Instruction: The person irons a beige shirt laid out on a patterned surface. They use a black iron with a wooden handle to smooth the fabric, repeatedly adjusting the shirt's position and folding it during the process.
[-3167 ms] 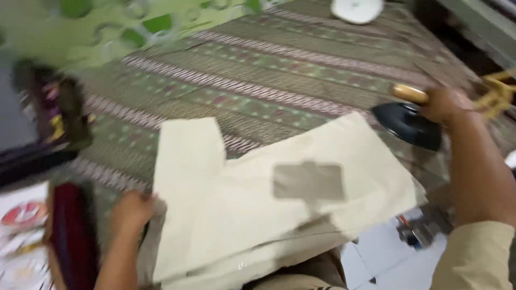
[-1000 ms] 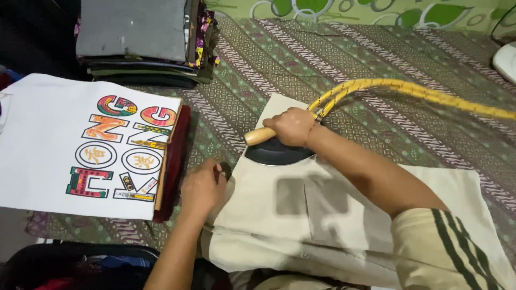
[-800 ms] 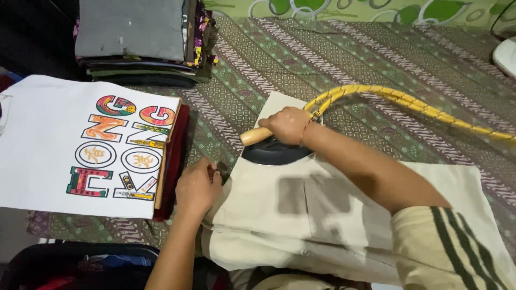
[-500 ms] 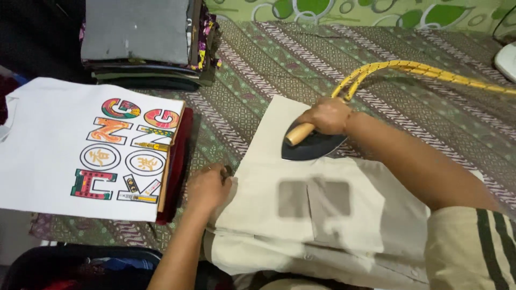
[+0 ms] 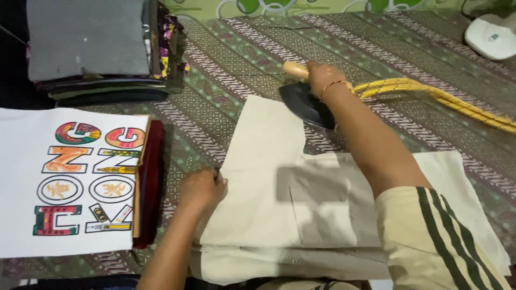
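Note:
A cream shirt with a chest pocket lies flat on the patterned ironing cloth. My right hand grips the wooden handle of a black iron, which rests at the shirt's far edge, partly off the fabric. A yellow cord trails from the iron to the right. My left hand presses down on the shirt's left edge, fingers curled.
A white printed T-shirt lies folded on a dark red pile at left. A stack of folded clothes sits at the far left. A white object lies at the top right corner.
My right hand has slid the iron away from me, up the shirt to its far edge. My left hand has stayed at the shirt's left edge.

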